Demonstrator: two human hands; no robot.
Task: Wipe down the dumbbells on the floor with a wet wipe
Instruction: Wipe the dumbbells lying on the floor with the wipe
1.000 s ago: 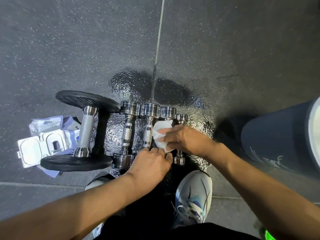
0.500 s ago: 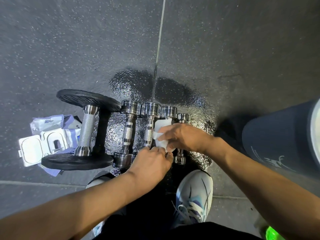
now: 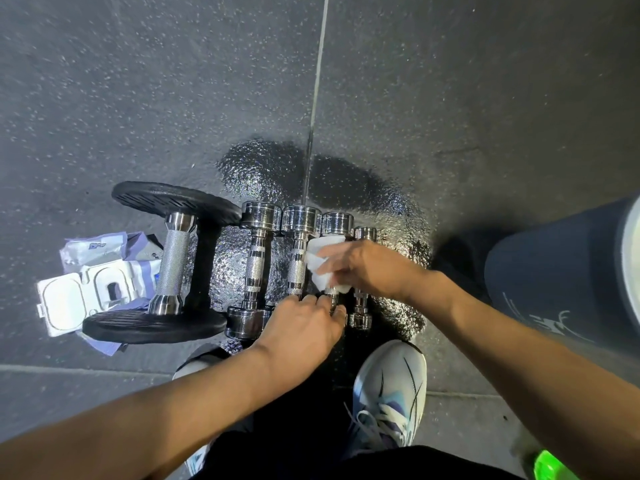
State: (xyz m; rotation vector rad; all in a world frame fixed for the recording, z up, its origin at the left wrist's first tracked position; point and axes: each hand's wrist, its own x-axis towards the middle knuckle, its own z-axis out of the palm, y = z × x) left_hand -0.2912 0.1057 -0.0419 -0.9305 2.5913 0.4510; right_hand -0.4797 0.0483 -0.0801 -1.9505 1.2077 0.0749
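Speckled rubber floor [image 3: 138, 98], wet patch [image 3: 266, 168] under dumbbells [image 3: 258, 268].

Arms forward and down; right hand [image 3: 363, 268] pinched on wet wipe [image 3: 320, 263], left hand [image 3: 304, 325] curled over dumbbell [image 3: 337, 223].

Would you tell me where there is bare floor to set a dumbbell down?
Free: the floor beyond the chrome dumbbells, either side of the seam. Crowded: wipes pack and plate dumbbell at left, left hand, right hand, shoe nearer.

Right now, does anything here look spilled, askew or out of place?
A glossy wet patch spreads around the chrome dumbbells, and the open wipes pack lies partly under the black-plate dumbbell.
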